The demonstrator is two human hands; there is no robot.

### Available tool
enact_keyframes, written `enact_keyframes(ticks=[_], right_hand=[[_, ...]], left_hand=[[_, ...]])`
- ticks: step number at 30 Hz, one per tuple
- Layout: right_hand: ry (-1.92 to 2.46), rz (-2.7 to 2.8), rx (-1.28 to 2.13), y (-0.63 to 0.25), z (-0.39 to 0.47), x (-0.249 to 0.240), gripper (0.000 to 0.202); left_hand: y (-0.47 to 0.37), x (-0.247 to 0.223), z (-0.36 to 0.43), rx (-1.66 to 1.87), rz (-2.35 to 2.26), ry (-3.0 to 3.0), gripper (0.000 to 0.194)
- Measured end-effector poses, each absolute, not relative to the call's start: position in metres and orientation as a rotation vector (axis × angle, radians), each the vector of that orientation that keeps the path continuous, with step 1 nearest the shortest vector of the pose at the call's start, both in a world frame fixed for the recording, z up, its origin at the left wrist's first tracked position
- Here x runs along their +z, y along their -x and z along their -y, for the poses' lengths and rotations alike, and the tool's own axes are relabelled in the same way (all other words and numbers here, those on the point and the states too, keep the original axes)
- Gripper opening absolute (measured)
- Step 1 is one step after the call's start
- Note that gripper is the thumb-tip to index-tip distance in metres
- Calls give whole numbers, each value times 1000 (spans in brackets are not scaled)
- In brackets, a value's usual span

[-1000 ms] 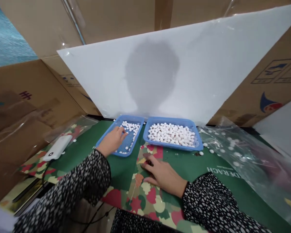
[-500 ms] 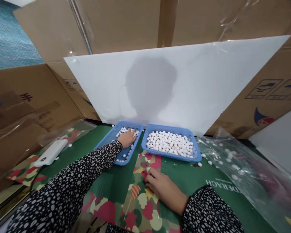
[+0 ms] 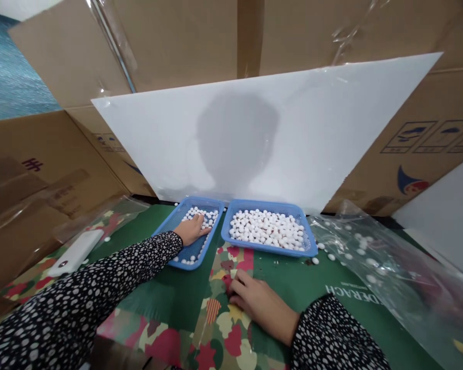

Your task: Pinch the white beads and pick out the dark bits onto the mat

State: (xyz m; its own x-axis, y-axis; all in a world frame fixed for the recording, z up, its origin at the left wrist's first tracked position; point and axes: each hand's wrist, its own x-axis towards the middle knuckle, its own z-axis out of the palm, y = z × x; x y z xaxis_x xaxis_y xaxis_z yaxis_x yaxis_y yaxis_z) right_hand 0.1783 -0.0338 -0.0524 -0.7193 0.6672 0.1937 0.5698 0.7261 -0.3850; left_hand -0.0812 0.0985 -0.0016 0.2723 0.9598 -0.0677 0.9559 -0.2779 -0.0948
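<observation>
My left hand (image 3: 192, 229) reaches into the left blue basket (image 3: 165, 224), its fingers extended over small white round pieces (image 3: 197, 210); no piece shows lifted in it. Beside it stands the right blue basket (image 3: 307, 251), holding many white pieces (image 3: 266, 228) with dark reddish bits among them. My right hand (image 3: 260, 303) rests on the patterned table covering below the right basket. Its fingers are curled, and their tips are near a red patch of the print; whether anything small is under them cannot be made out.
A white board (image 3: 312, 133) leans on cardboard boxes (image 3: 193, 41) behind the baskets. Clear plastic (image 3: 393, 272) and loose white pieces lie at the right. A white device (image 3: 76, 253) lies at the left on the green covering (image 3: 173, 303).
My left hand has shifted left and slightly toward me within the left basket, and its fingers are more spread. The view has turned slightly. My right hand stays nearly in place.
</observation>
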Motion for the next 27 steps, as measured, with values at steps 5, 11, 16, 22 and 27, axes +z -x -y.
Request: enact_keyframes(ticks=[5,11,16,22,27], right_hand=[[908,2576,414,-178,36,-54,5],[866,2553,429,-178,35,-54,6],[869,2575,458,-179,34,-58,1],[904,2539,480,-178,37,-58,5],[866,2458,601,-180,38,-58,12]], left_hand=[[77,1,-92,193,1812,2489,45],[64,3,-93,203,1724,2588,39],[57,4,-99,209,1716,2708,25],[49,-2,-99,19,1946,2700,16],[52,-4,-108,-307,2224,2681,3]])
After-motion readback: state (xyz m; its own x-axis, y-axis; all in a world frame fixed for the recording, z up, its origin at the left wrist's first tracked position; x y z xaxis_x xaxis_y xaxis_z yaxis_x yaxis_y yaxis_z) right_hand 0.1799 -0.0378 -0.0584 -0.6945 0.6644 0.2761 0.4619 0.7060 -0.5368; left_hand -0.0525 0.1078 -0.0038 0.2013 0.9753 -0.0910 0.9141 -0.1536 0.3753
